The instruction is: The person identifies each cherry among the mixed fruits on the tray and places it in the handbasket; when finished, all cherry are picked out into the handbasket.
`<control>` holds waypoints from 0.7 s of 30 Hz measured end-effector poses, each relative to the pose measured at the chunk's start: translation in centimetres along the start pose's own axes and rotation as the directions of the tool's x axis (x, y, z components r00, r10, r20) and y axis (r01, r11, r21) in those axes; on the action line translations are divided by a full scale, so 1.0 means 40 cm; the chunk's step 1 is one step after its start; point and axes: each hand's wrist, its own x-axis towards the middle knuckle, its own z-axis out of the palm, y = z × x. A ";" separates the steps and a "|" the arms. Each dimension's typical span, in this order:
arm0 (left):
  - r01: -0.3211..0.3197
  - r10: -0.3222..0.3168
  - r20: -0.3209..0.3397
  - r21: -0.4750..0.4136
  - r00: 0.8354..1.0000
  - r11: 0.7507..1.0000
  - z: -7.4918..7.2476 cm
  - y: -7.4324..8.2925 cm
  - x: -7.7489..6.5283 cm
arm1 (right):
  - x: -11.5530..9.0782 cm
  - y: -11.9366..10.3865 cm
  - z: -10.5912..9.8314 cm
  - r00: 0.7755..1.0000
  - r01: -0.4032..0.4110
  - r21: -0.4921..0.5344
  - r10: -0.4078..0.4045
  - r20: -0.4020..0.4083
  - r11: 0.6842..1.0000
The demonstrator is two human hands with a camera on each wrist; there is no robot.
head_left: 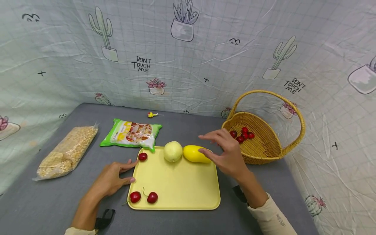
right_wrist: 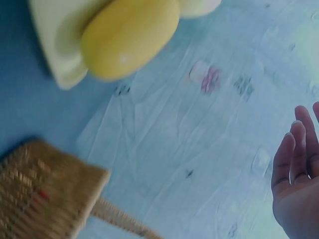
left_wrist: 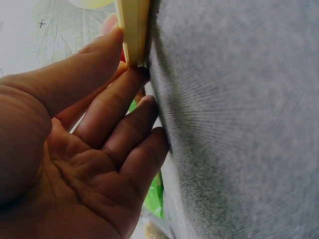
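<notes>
My left hand holds the left edge of a yellow tray, thumb at the rim, fingers against its outer side in the left wrist view. Near its index finger lies a cherry; two more, a cherry and another cherry, sit at the near left corner. Along the tray's far side are a pale green apple-like fruit and a yellow mango-like fruit. My right hand, fingers spread from the thumb and holding nothing, hovers beside the yellow fruit.
A wicker basket with a tall handle and several cherries stands right. Behind the tray lie a green-and-white food bag and a lollipop. A clear bag of yellow kernels is at left. Printed cloth hangs behind.
</notes>
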 end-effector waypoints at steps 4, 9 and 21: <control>-0.005 0.005 -0.002 -0.005 1.000 1.000 -0.001 0.000 0.000 | -0.007 -0.030 0.029 0.999 0.015 0.046 -0.017 0.041 0.999; -0.002 0.002 -0.001 -0.004 1.000 1.000 -0.003 0.002 0.000 | -0.017 -0.064 0.066 0.994 0.026 0.078 -0.034 0.108 0.997; -0.005 0.005 -0.004 -0.006 1.000 1.000 -0.003 0.003 -0.001 | -0.038 -0.141 0.154 0.919 -0.028 0.093 -0.011 0.394 0.995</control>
